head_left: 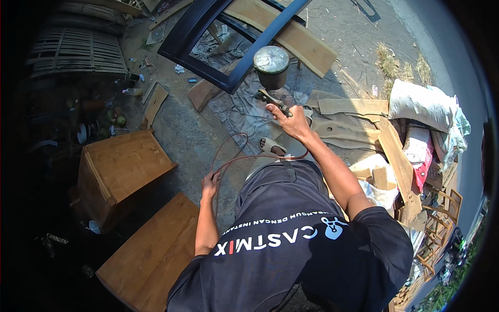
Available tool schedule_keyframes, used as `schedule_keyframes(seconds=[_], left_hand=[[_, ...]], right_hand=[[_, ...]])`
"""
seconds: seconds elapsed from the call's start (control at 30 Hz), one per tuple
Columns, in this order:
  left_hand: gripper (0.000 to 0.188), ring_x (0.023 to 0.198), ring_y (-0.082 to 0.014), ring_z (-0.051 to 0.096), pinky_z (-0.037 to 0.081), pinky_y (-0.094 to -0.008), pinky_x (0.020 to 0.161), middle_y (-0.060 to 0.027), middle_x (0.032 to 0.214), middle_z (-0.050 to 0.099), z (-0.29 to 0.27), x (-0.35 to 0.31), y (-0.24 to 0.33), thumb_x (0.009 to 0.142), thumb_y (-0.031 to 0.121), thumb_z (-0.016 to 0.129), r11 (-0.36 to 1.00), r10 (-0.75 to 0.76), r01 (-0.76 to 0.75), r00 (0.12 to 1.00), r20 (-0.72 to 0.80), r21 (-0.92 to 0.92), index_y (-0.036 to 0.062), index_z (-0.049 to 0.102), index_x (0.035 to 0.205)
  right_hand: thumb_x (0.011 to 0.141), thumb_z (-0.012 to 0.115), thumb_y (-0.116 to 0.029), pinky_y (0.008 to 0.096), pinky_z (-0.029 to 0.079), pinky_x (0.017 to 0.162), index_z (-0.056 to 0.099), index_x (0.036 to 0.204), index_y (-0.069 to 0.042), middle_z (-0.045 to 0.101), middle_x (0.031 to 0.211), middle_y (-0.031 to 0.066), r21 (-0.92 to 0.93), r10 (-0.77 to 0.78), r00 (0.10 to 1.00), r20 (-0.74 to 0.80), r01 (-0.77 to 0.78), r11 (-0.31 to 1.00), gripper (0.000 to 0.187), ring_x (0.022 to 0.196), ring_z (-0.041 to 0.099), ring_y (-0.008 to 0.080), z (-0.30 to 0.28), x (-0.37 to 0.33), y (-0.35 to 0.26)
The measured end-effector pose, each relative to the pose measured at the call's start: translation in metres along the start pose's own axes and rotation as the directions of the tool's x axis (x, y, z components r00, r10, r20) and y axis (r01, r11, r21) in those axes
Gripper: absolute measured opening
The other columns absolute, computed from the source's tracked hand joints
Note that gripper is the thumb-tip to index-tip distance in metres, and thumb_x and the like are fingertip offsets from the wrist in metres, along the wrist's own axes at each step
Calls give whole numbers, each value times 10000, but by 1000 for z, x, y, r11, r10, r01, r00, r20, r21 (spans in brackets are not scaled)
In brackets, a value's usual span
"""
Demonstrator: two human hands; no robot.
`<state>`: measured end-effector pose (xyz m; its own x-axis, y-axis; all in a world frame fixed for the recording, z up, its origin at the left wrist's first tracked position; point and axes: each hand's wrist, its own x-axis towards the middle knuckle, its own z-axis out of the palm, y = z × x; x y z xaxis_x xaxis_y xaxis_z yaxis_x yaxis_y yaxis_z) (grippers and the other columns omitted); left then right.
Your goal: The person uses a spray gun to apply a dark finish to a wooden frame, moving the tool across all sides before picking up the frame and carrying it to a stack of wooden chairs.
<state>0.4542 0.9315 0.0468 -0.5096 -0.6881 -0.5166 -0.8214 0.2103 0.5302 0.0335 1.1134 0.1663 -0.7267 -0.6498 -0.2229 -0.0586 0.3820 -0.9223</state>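
Note:
My right hand (292, 122) is wrapped round the handle of a spray gun (272, 101), held out ahead of me. At the gun's far end is a dark cup with a round, paint-smeared metal lid (271, 60). Just beyond it stands a glossy dark-painted wooden frame (196, 70) with open panels. Down at my left side, my left hand (210, 183) is closed on a thin reddish hose (249, 156), which loops across in front of my waist toward the gun.
A bare wooden plank (312, 49) lies by the frame. A stained sheet (244, 104) covers the ground below. Wooden cabinet pieces (127, 161) and a panel (150, 255) stand at left. Boards (353, 106), a white sack (421, 104) and scraps crowd the right, beside a road.

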Motion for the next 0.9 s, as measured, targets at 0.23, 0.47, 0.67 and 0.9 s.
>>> schedule_keyframes(seconds=[0.23,0.47,0.67,0.9], left_hand=[[296,816,-267,727,526,-385,741,-164,858,739,5,6,25,978,297,664,998,-47,44,998,52,50,13,742,1009],[326,767,-262,700,509,-395,707,-158,806,715,39,31,125,980,329,659,998,28,-36,991,131,58,9,718,958],[330,696,-192,640,492,-362,672,-116,715,654,106,52,253,992,339,644,998,56,-52,993,100,-36,18,720,969],[313,681,-125,572,458,-314,645,-49,698,617,217,78,387,992,314,649,994,-62,66,997,50,-84,12,719,942]], right_hand=[[922,653,-680,308,470,626,734,901,-36,646,668,14,81,144,978,-151,-133,988,649,651,578,107,-71,47,13],[907,665,-689,318,426,523,748,886,-22,645,637,29,150,54,875,-480,22,988,672,538,532,108,-183,158,47],[925,654,-671,296,455,624,752,904,-1,666,658,50,182,92,864,-495,0,983,677,654,596,116,-308,268,67],[924,643,-672,368,490,632,770,941,10,695,681,84,51,9,910,-413,13,999,694,632,627,190,-431,371,86]])
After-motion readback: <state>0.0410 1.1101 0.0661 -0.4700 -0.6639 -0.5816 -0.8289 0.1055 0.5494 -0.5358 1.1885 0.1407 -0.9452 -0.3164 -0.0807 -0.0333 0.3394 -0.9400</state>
